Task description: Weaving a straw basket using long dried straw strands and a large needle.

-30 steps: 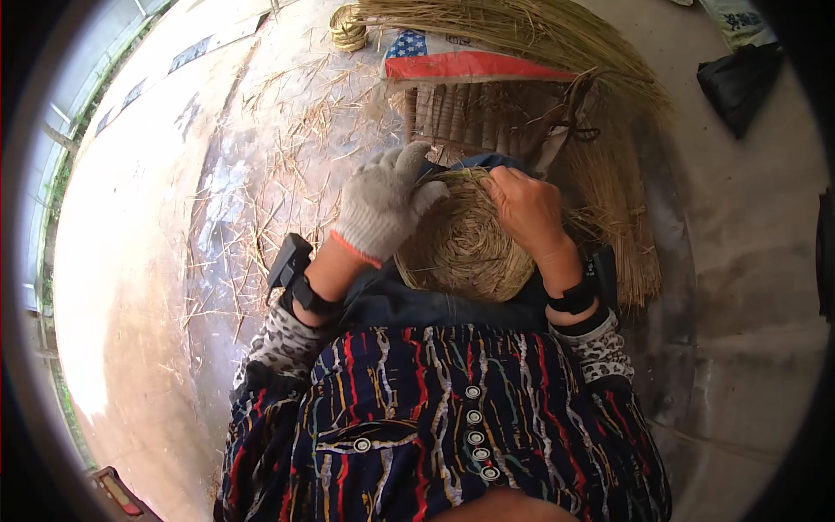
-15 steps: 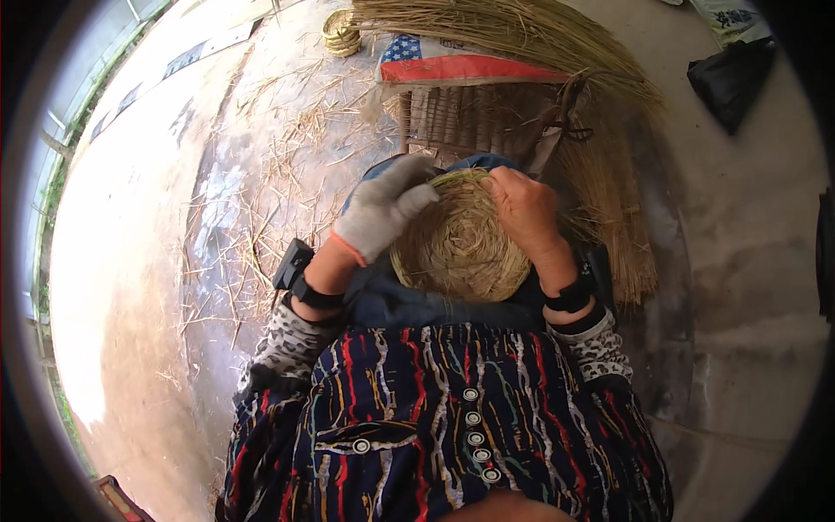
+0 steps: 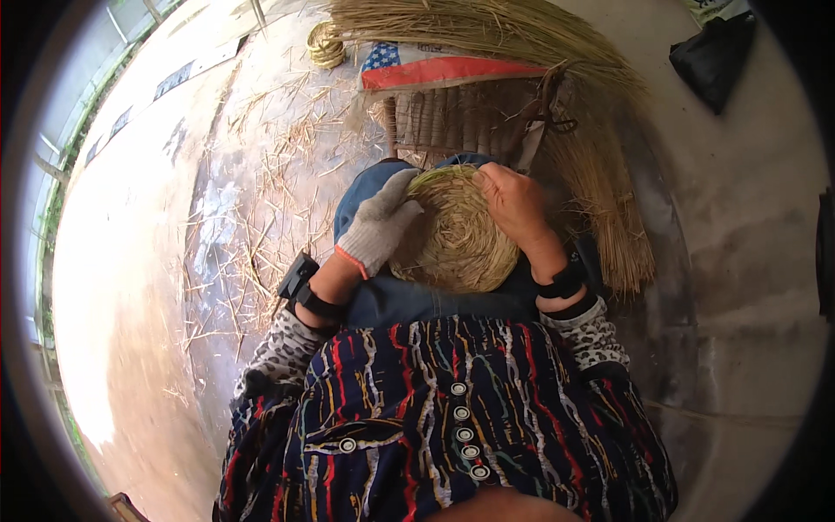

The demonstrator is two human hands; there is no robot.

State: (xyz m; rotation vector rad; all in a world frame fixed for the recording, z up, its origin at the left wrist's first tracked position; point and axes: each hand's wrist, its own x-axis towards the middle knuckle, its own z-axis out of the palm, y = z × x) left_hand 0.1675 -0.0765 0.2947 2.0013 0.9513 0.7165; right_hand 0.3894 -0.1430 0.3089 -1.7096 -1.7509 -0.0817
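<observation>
A round woven straw basket [image 3: 461, 230] rests on my lap, its hollow inside facing up at me. My left hand [image 3: 383, 217], in a grey knitted glove with an orange cuff, grips the basket's left rim, thumb on the inner side and fingers outside. At the upper right of the rim, my bare right hand [image 3: 515, 202] is closed in a pinch; its fingertips hide whatever strand lies between them. Greener straw runs along the far rim between the two hands.
Beyond my knees stands a low wooden rack or chair [image 3: 452, 117] with a red, white and blue sack [image 3: 452, 71] over it. Long straw bundles [image 3: 487, 26] lie on top and at its right [image 3: 613, 217]. A small woven basket [image 3: 326, 45], loose straw [image 3: 252, 235] and a black bag [image 3: 713, 61] are on the floor.
My left hand has come down from above the rim onto the basket's left edge and closed on it. My right hand stays at the upper right rim. The whole view has shifted slightly.
</observation>
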